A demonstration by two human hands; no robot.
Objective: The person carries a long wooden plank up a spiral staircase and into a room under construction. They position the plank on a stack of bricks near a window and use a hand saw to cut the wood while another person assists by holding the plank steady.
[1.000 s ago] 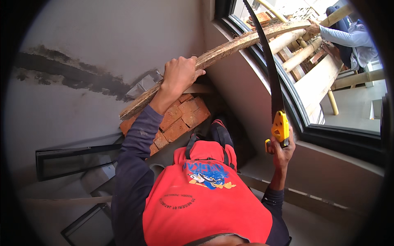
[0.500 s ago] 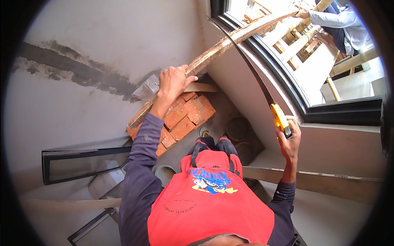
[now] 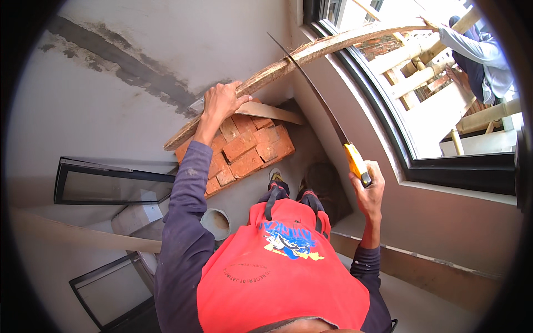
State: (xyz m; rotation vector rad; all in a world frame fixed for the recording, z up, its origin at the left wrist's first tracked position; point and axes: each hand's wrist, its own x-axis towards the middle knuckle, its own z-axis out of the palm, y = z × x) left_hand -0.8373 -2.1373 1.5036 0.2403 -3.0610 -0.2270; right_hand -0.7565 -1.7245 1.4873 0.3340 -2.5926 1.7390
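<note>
My left hand (image 3: 223,108) is wrapped round a long, rough-edged wooden board (image 3: 336,43), which slants up to the right and out through the window opening. In my right hand (image 3: 369,186) is a handsaw (image 3: 319,97) with a yellow and black handle. Its dark, narrow blade crosses the board between my left hand and the window, with the tip past the board's far edge. Whether the teeth have cut into the wood cannot be made out. Outside, a co-worker's hand (image 3: 428,23) is at the board's far end.
A stack of orange bricks (image 3: 244,152) lies below the board, beside a strip of wood (image 3: 277,112). The black window frame (image 3: 461,171) stands at right, with bamboo poles (image 3: 416,80) outside. A round bucket (image 3: 216,223) and black-framed panels (image 3: 114,186) are at left.
My right hand and the saw have moved left, away from the window frame. The blade now crosses the board nearer my left hand, which still grips it. The whole view has shifted slightly.
</note>
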